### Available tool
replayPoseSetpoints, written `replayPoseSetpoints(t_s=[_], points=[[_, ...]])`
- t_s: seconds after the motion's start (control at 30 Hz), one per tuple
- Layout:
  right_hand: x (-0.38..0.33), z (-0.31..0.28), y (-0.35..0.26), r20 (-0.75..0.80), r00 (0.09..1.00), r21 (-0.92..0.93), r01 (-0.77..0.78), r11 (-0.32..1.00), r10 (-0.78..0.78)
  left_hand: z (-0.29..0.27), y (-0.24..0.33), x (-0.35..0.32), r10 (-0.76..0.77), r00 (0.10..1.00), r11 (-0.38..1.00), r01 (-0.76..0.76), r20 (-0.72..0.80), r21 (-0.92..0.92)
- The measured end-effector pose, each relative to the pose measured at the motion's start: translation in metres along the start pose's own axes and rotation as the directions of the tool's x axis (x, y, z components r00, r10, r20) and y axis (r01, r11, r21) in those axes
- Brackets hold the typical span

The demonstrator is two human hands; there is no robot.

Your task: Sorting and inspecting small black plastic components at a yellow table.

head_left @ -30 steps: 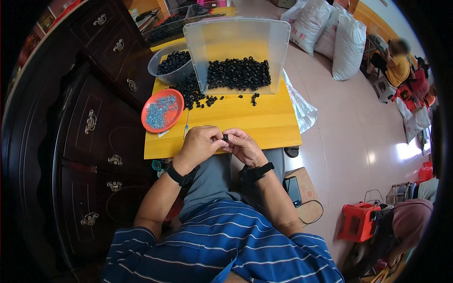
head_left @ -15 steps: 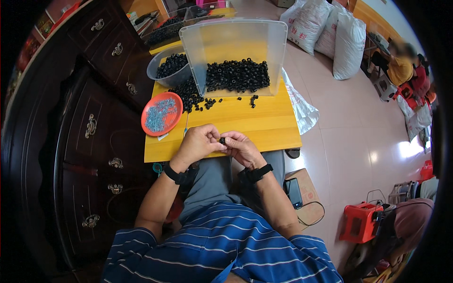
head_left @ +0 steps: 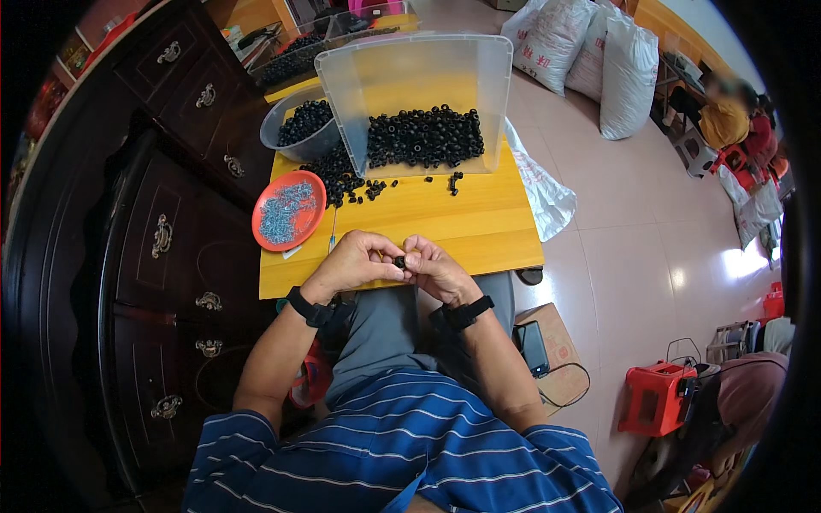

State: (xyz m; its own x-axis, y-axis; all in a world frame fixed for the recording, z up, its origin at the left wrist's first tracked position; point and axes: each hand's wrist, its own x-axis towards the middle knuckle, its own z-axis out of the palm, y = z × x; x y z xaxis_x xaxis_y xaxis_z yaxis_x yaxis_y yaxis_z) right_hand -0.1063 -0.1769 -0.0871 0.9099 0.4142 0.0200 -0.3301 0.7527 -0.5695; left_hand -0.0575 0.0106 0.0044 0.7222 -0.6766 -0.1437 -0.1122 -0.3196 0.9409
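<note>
A small black, round, plastic-looking piece (head_left: 399, 262) sits between the left hand (head_left: 357, 260) and right hand (head_left: 438, 274), over the yellow wooden table (head_left: 445, 214).
It lies at three o'clock from the left and about nine from the right, neither clearly nearer; both hands' thumbs and fingers pinch it, nearly closed. Its long axis is too small to tell. The round orange-red plate (head_left: 319, 197) is at ten o'clock.
</note>
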Motion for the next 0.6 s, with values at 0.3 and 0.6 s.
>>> replayPoseSetpoints(t_s=[0.3, 0.6], points=[[0.001, 0.003, -0.003, 0.006, 1.0, 0.018, -0.022, 1.0, 0.022, 0.011, -0.008, -0.004, 0.02, 0.996, 0.992, -0.031, -0.084, -0.122], [0.0, 0.004, -0.002, -0.052, 0.997, -0.044, -0.053, 0.998, 0.05, 0.014, -0.023, -0.011, 0.11, 0.987, 0.99, -0.12, -0.117, -0.08]])
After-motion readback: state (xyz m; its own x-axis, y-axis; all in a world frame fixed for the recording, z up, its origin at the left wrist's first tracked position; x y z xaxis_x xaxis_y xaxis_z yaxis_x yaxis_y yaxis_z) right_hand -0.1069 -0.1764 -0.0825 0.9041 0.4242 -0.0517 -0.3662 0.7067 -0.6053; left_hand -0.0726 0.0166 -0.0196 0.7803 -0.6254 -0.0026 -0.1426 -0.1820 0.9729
